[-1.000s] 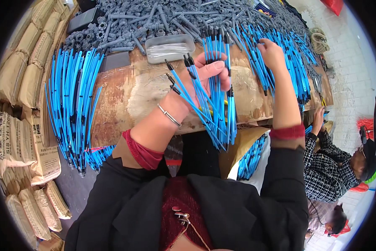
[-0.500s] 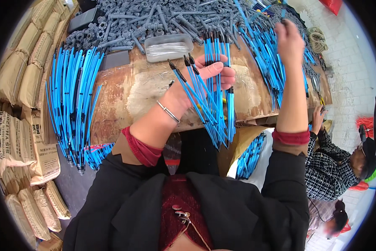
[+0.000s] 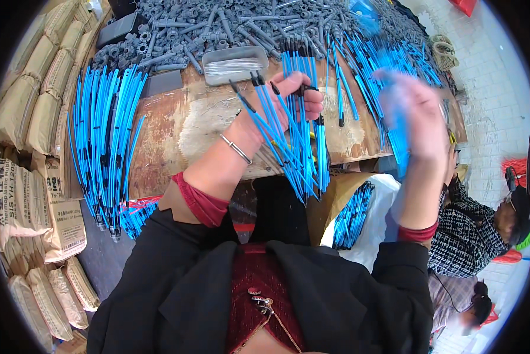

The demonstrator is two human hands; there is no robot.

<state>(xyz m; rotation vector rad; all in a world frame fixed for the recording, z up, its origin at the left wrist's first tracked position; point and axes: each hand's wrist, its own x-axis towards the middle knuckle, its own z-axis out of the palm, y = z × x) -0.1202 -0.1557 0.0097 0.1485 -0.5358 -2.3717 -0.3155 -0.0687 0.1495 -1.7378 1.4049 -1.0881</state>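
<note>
My left hand is closed around a bundle of thin blue sticks with black ends, held over the front edge of the wooden table. A few of these sticks fan out across my palm toward the wrist. My right hand is raised at the right and smeared by motion. A blurred blue stick runs along its fingers and appears gripped there. Behind it lies a loose pile of similar sticks. Two separate sticks rest on the table between that pile and the bundle.
Grey plastic parts heap along the table's back. A clear tray contains thin metal pins. Another stack of blue sticks overhangs the left edge. Paper sacks line the left; an open bag of sticks stands below. Another person sits at right.
My right hand has come down and toward me from the far side of the pile, with blue trailing along it. Two loose sticks now show beside the bundle. My left hand has shifted slightly left.
</note>
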